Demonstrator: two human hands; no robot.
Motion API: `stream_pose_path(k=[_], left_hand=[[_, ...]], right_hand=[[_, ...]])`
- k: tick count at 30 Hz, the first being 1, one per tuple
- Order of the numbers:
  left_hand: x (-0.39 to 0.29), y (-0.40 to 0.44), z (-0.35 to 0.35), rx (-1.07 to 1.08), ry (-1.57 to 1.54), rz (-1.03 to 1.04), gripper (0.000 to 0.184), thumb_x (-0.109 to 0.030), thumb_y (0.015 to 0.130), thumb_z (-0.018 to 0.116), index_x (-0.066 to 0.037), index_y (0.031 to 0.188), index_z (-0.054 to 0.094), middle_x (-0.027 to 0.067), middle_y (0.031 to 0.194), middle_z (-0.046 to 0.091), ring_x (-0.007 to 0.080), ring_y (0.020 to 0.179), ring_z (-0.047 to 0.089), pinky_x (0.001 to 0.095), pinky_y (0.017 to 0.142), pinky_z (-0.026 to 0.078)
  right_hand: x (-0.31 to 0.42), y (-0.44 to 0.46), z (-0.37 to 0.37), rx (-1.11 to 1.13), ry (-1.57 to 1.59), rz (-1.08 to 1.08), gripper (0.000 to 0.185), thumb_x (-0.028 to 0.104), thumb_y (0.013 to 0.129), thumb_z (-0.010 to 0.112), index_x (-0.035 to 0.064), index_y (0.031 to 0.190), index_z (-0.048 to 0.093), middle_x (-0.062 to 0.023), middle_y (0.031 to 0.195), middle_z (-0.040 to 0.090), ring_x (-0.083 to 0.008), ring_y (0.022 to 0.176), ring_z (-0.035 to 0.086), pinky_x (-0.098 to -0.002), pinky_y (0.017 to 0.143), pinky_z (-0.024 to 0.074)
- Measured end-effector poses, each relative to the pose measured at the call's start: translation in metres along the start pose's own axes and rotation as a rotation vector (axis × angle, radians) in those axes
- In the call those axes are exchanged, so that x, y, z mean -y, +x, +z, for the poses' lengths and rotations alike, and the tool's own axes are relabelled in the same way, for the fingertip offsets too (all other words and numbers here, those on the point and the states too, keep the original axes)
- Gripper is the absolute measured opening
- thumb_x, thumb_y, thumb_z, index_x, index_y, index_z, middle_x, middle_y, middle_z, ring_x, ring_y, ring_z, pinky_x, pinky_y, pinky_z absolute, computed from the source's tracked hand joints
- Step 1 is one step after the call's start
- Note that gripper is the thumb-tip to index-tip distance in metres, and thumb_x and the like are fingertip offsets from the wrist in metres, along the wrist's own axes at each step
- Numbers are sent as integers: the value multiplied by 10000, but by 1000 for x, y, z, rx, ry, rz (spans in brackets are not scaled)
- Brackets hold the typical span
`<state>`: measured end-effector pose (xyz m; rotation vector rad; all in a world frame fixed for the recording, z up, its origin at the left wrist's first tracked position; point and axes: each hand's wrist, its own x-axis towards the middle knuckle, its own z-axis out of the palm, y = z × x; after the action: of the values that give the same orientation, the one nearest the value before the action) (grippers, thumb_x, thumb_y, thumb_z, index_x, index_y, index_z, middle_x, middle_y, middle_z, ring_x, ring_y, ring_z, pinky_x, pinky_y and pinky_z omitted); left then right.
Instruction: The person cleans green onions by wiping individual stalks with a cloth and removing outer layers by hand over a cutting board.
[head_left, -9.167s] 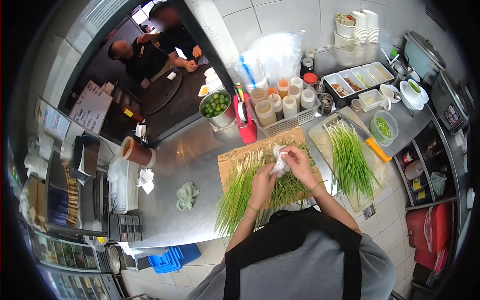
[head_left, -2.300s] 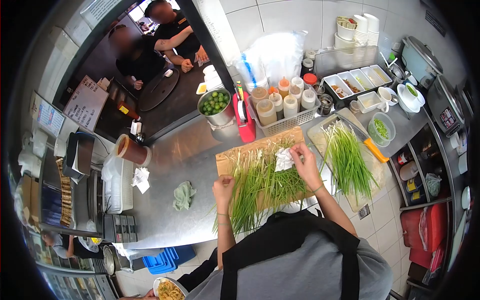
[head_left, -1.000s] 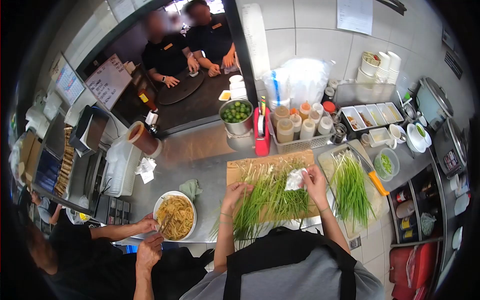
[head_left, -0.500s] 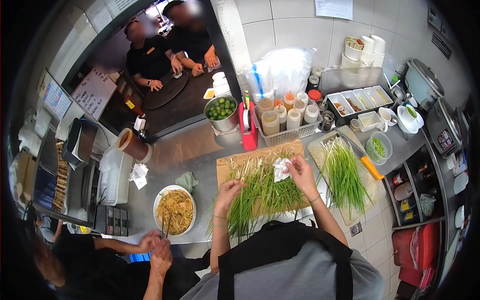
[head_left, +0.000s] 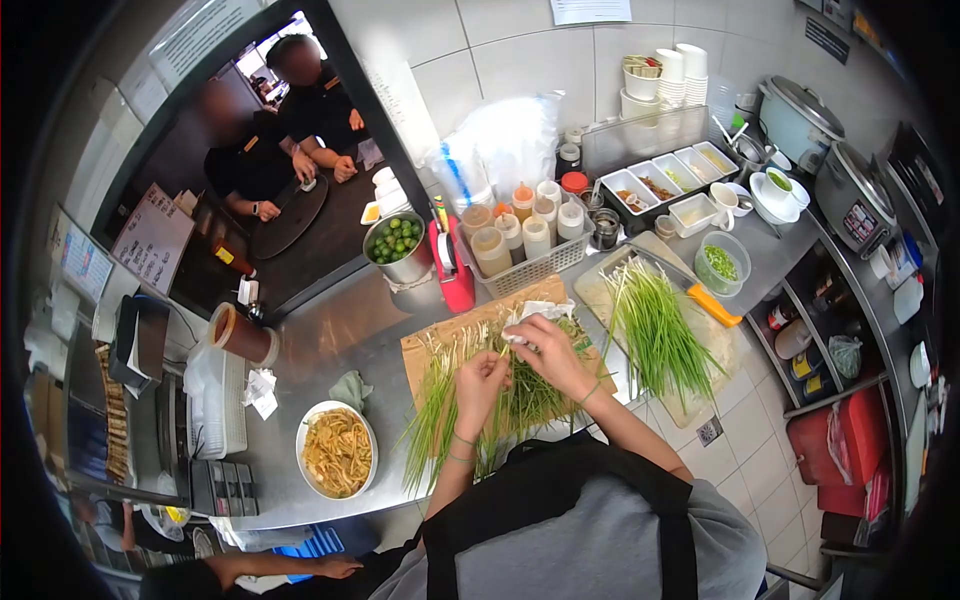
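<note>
Long green chives with pale ends lie spread over a sheet of brown paper on the steel counter. Above them, my left hand is closed in a pinch on a thin chive stalk. My right hand grips a crumpled white tissue and meets the stalk close to the left fingertips. To the right, a second bunch of chives rests on a pale cutting board, beside a knife with an orange handle.
A bowl of noodles and a green cloth sit at left. Behind stand a pot of limes, a red tape dispenser and a basket of sauce bottles. A co-worker's arm shows at lower left.
My hands have come together over the chives, the right one moving left with the tissue. The co-worker's hands have left the noodle bowl. The view has shifted.
</note>
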<state>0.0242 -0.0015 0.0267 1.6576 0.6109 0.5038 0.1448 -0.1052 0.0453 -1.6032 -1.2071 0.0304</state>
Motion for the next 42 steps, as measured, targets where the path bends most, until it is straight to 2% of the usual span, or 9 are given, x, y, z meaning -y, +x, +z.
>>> stream_pose_path(k=[4,10,13,16,19,23,26,32,42], left_hand=[[-2,3,-6,101,-239,-120,127,-104,849,591,17,809,596,54,662,610,99,542,573,208,488,449],[0,-1,-18,143,-329,-187,130,-111,852,584,15,840,609,87,719,634,124,584,600,228,530,486],[8,0,-25,89,-372,-178,139,-120,858,577,15,843,609,99,745,642,139,623,616,244,562,504],[12,2,-25,55,-399,-176,143,-124,863,573,14,847,607,104,767,645,147,653,626,252,578,513],[12,8,-13,77,-382,-177,152,-133,869,570,13,856,609,99,786,648,143,678,629,244,594,510],[24,12,-3,88,-253,-47,168,-144,877,564,16,884,615,81,801,653,131,717,631,219,630,494],[29,8,-10,27,-145,-21,181,-148,880,561,23,905,617,70,807,657,125,746,632,211,652,481],[25,-12,-29,55,-72,-56,186,-141,887,548,30,916,615,78,820,661,128,756,633,225,664,486],[35,-58,-67,31,-131,-169,182,-142,908,505,17,913,591,93,875,652,146,816,627,252,707,495]], right_hand=[[-6,-3,0,-62,-197,-188,163,13,685,628,53,838,587,-78,795,536,-274,774,538,-364,707,413],[-14,1,-6,-132,-214,-168,156,10,682,617,63,823,579,-73,773,523,-273,774,531,-358,716,401],[-24,2,-13,-201,-375,-140,139,8,689,608,55,818,586,-87,773,521,-291,758,527,-374,692,408],[-39,-2,-6,-84,-123,111,91,67,720,644,31,797,610,-94,789,539,-279,751,542,-367,668,419],[-38,-5,13,17,262,270,56,82,774,659,30,782,639,-55,809,533,-153,773,540,-269,689,411],[-57,-9,32,94,528,384,119,103,777,675,-5,774,627,-22,821,516,-99,771,511,-233,678,391],[-65,-10,34,57,541,380,118,114,788,664,2,777,628,-6,789,536,-84,744,505,-219,664,384],[-59,-6,21,-94,823,648,111,135,811,642,25,818,631,36,718,554,-53,660,480,-206,599,380],[-85,13,3,-301,884,675,92,120,804,641,28,802,636,16,724,597,-60,626,471,-205,609,379]])
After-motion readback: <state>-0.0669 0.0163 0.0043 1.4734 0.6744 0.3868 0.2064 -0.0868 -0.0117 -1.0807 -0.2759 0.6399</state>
